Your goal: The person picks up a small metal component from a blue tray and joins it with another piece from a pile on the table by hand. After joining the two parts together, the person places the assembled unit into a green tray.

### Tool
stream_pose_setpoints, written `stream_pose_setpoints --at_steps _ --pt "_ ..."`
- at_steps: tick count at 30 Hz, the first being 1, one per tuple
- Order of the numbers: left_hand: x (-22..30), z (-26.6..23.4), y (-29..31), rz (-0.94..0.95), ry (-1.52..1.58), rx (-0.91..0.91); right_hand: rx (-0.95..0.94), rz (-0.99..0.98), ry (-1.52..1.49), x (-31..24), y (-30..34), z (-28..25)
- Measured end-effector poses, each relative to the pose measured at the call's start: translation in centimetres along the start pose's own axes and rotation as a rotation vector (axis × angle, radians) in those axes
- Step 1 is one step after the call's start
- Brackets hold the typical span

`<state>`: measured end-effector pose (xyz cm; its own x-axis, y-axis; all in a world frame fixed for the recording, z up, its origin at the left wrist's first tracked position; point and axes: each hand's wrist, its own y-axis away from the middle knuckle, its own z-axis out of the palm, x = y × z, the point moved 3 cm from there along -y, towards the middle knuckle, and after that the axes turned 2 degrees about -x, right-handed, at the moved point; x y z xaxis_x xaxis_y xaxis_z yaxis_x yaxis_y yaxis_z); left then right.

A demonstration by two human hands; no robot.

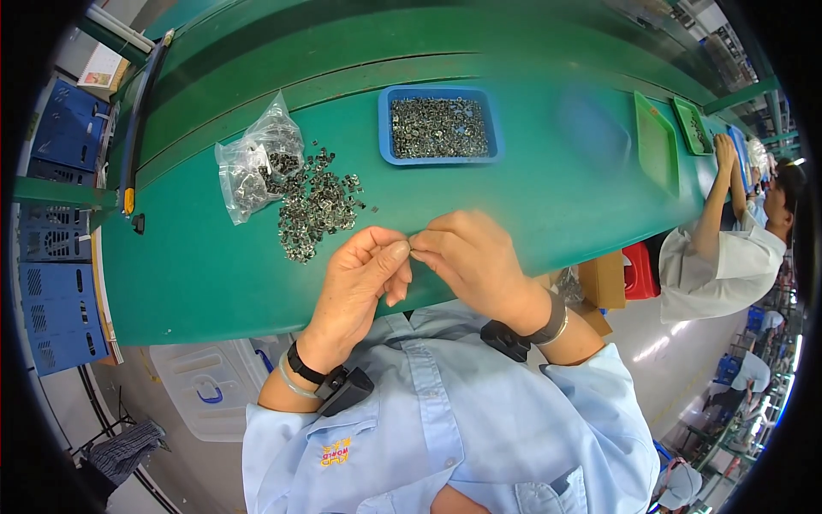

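Over the near edge of the green table, my left hand (374,267) and my right hand (469,257) meet fingertip to fingertip. Both are closed in a pinch, and whatever sits between them is too small and covered to name. Beyond my left hand lies a loose heap of small metal parts (318,210), silvery and dark. A clear plastic bag (248,176) with more of these parts rests against the heap's left side. Farther off, in front of my hands, stands a blue tray (387,152) filled with similar small metal pieces.
The green table (205,291) has a raised ledge along its far side. A green tray (658,146) lies to the right, near a co-worker (715,248) at the same bench. Below are a translucent lidded box (205,390), a cardboard box (602,281) and a red container (640,270).
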<state>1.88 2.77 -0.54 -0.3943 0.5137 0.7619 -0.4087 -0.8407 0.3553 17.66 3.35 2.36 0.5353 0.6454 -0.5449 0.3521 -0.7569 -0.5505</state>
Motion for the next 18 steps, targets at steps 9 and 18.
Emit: stream_pose_setpoints --at_steps 9,18 --pt "-0.4 0.3 0.0 0.000 0.108 -0.041 0.016 -0.028 -0.024 0.4 0.6 0.3" --pt "-1.7 1.0 -0.7 0.058 0.327 -0.183 0.089 -0.025 -0.144 0.3 1.4 0.2"
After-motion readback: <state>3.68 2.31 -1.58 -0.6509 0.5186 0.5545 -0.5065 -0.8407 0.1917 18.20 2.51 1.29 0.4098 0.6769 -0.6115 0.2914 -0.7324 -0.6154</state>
